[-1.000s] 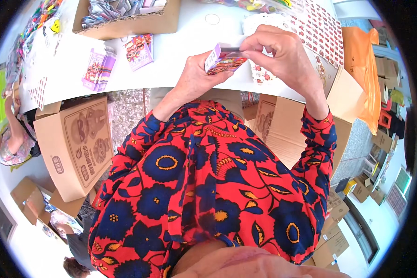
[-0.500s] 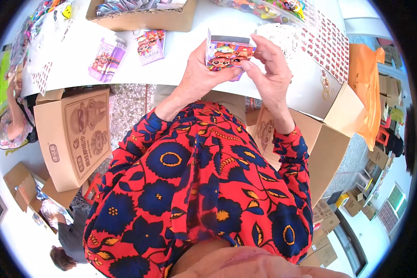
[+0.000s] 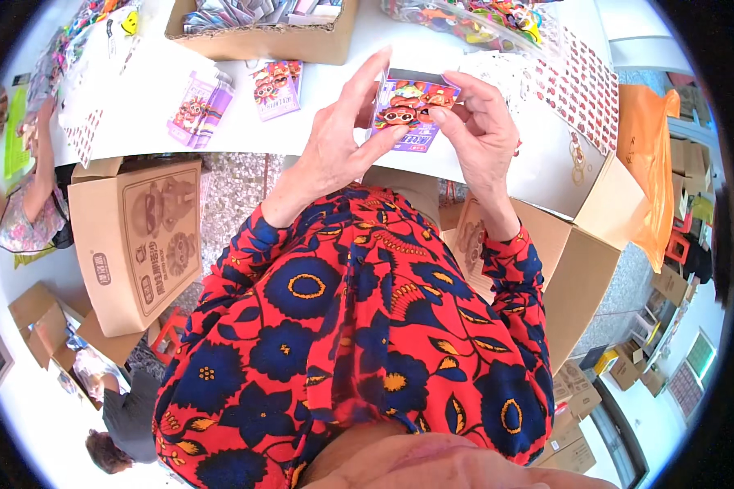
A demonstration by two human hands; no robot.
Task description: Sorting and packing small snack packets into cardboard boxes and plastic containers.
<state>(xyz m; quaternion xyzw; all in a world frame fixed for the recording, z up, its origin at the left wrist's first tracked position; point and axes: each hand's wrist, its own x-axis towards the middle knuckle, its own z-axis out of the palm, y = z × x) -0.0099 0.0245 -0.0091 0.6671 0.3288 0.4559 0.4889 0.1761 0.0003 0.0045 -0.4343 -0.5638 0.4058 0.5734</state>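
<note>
Above the table's near edge I hold a small purple cardboard box point(image 3: 409, 116) printed with red cartoon figures. Its top end looks uncovered, with a flap standing at the left corner; the inside is hidden. My left hand point(image 3: 334, 148) has its thumb on the lower front of the box, and its index finger reaches up beside the left flap. My right hand point(image 3: 479, 129) grips the right edge, thumb in front and fingers behind. Left of my hands, on the table, lie a small printed box point(image 3: 277, 91) and flattened-looking purple cartons point(image 3: 200, 110).
A cardboard tray point(image 3: 273, 45) full of packets stands at the back. Beside it lies a clear bag of colourful bits point(image 3: 473, 24). Sticker sheets point(image 3: 575, 81) cover the right side. Large cartons point(image 3: 134, 240) flank me. Two other people are at the left.
The box has tipped so more of its front shows. My left index finger has lifted from behind it to stand beside the flap. At the far left, a co-worker's arm has moved up.
</note>
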